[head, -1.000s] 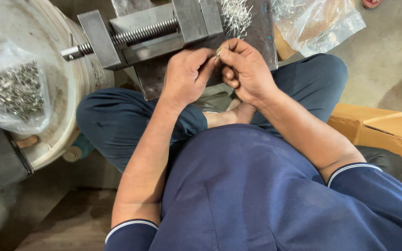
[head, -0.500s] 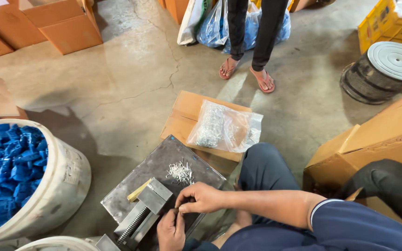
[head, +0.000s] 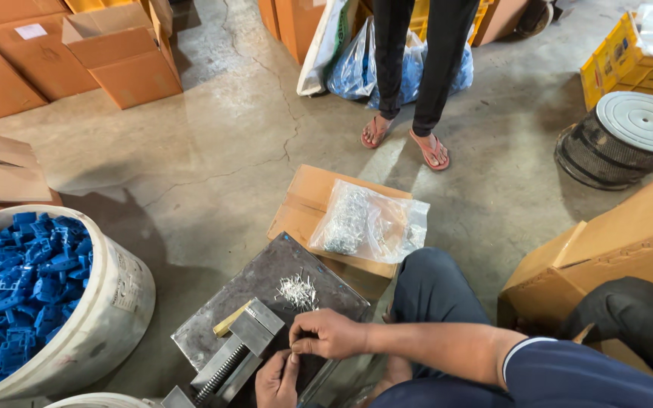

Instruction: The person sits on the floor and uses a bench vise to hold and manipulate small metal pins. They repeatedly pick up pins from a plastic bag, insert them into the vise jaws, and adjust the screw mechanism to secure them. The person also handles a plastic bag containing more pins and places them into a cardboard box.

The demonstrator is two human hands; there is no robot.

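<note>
Both hands met beside the vise (head: 232, 355): my right hand (head: 326, 334) pinched shut, my left hand (head: 277, 379) curled, grip unclear. My view had lifted, revealing the pin pile (head: 298, 291).

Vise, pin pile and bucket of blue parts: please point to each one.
Vise (head: 232, 355), head view, on its screw.
Pin pile (head: 298, 290), head view, on its middle.
Bucket (head: 119, 291), head view, on its white outer wall.

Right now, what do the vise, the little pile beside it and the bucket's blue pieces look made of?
The vise looks like bare grey metal, matte with a threaded screw. The little pile seems to be thin bright metal pins, glinting silver. The blue pieces look like moulded plastic, evenly coloured and slightly glossy.
</note>
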